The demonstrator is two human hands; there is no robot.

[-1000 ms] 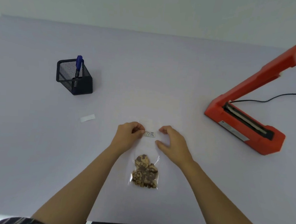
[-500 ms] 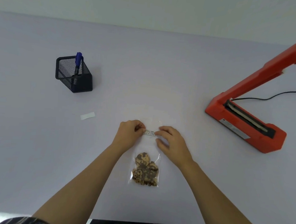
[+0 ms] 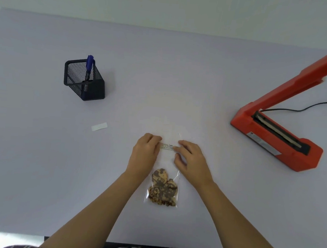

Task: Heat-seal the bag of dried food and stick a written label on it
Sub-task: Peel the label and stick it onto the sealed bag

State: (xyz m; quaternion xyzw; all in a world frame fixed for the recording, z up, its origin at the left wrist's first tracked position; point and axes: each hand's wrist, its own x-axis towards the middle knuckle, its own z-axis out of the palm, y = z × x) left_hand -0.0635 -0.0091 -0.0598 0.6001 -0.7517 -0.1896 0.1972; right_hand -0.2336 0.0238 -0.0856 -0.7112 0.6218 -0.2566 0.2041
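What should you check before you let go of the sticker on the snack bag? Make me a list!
1. Label lies on the bag, above the dried food: ok.
2. Both hands hold it down, left hand at one end, right hand at the other: ok.
3. Label straight across the bag: ok, it looks level.
4. Writing faces up: ok, dark lines show, too small to read.
5. Label stuck flat with no bubbles: cannot tell.
6. Bag top sealed: cannot tell, the clear plastic hides the seam; the heat sealer stands open to the right.
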